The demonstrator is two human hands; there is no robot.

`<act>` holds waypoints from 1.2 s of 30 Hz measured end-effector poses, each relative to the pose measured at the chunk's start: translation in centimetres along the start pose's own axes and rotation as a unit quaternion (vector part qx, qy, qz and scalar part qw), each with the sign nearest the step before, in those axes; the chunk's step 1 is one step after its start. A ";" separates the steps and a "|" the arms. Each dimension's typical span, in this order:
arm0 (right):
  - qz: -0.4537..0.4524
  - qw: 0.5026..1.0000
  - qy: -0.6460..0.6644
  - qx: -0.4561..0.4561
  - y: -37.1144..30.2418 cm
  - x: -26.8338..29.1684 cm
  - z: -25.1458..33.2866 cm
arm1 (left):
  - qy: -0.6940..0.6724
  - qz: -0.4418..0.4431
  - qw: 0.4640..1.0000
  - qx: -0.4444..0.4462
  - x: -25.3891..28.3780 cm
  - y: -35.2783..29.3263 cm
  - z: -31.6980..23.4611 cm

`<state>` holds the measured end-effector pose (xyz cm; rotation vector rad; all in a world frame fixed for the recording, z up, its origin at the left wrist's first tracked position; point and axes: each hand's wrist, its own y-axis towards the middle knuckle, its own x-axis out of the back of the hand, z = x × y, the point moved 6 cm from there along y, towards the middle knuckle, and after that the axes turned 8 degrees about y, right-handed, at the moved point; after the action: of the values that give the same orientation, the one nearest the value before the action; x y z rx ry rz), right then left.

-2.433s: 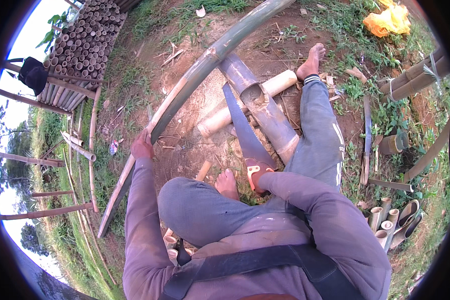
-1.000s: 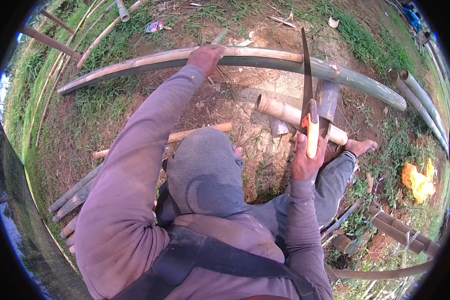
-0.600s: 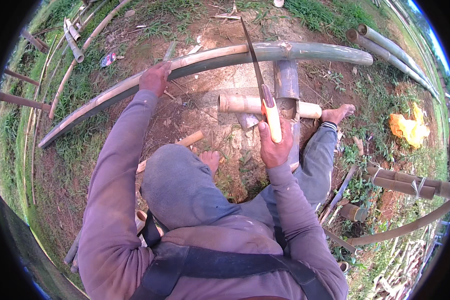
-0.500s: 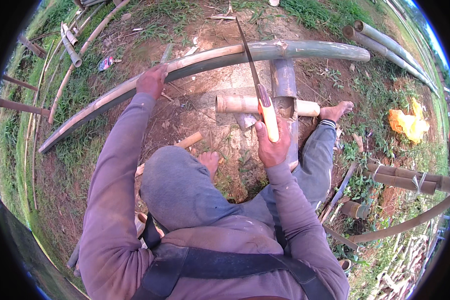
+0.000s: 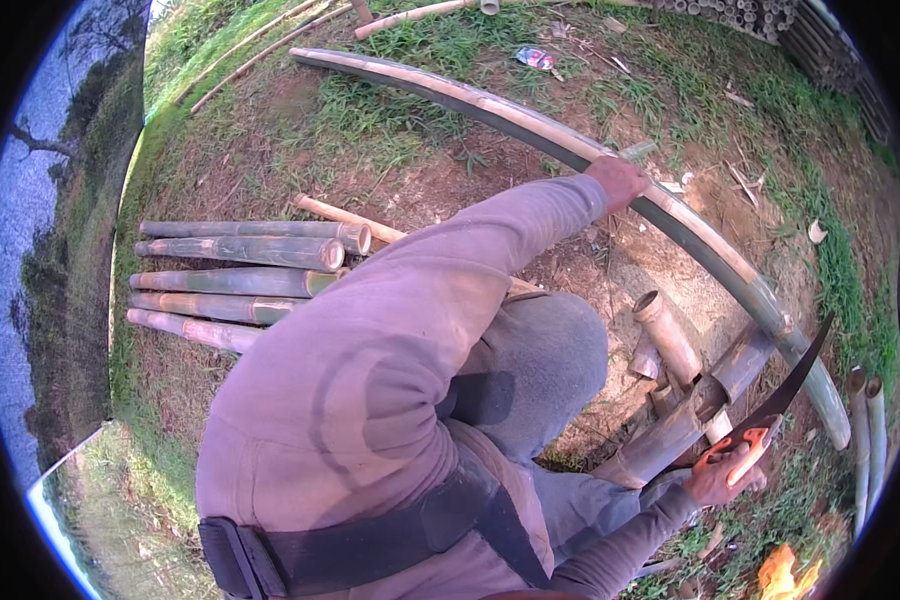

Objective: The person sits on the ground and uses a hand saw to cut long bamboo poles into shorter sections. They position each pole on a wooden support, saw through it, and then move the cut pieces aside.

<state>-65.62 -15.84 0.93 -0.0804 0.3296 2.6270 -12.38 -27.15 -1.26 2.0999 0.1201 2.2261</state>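
My left hand (image 5: 620, 184) is closed around a long, slightly curved bamboo pole (image 5: 705, 235), green on its side with a pale strip along its top. In my right hand (image 5: 715, 482) is a handsaw (image 5: 785, 395) with an orange-and-dark handle, held at the right. Its dark blade points away from me and crosses over the pole's right part in the view; I cannot tell whether it touches. Beneath the pole's right part is a thick bamboo piece (image 5: 655, 445) with an opening in it. A short bamboo tube (image 5: 667, 335) runs crosswise there.
Several cut bamboo lengths (image 5: 235, 280) lie side by side at the left. A thin bamboo stick (image 5: 350, 218) is near my knee. Two poles (image 5: 867, 430) lie at the far right, an orange plastic bag (image 5: 785, 574) at the lower right. Stacked bamboo (image 5: 730, 14) is at the back.
The view has swung left, bringing the cut bamboo lengths into sight. My left hand still grips the pole and my right hand still holds the handsaw, now lower right in view.
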 end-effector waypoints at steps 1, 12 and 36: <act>-0.014 0.998 -0.056 -0.002 0.1 0.5 0.2 | 0.005 -0.011 1.000 0.009 -0.5 -0.4 0.8; -0.030 0.977 -0.190 0.097 1.3 2.2 0.6 | 0.003 -0.018 1.000 0.026 0.1 -2.3 1.6; 0.000 0.993 -0.115 0.004 -3.0 4.6 1.0 | -0.007 0.191 0.979 -0.070 -0.1 6.6 -8.7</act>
<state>-68.21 -10.96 0.73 0.2223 0.2591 2.6015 -21.03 -33.76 -1.15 2.2124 -0.4685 2.3275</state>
